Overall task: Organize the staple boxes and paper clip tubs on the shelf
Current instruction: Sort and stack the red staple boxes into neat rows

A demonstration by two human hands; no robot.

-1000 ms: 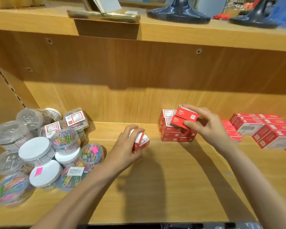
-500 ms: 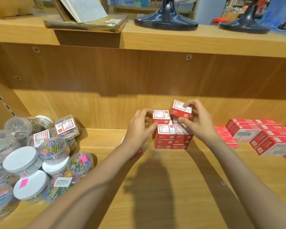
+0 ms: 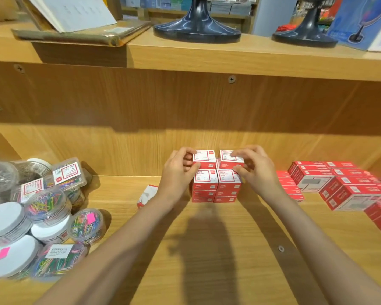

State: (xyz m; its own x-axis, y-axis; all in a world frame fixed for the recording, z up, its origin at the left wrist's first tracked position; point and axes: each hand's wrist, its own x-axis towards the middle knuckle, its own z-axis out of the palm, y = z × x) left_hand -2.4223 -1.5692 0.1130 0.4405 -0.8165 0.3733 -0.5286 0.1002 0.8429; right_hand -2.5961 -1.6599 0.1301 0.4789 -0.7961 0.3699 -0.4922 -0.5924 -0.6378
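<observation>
We pinch 1 small red box in our left hand [image 3: 178, 172] and 1 in our right hand [image 3: 256, 170], seating both atop the central stack [image 3: 214, 190] on the shelf [image 3: 207, 249], apparently to square its columns.

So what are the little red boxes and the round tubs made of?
The red boxes look like thin cardboard: flat printed faces, crisp folded edges, matte finish. The tubs look like clear plastic, since coloured clips show through their glossy walls. Their white lids are probably plastic too, smooth and opaque.
</observation>
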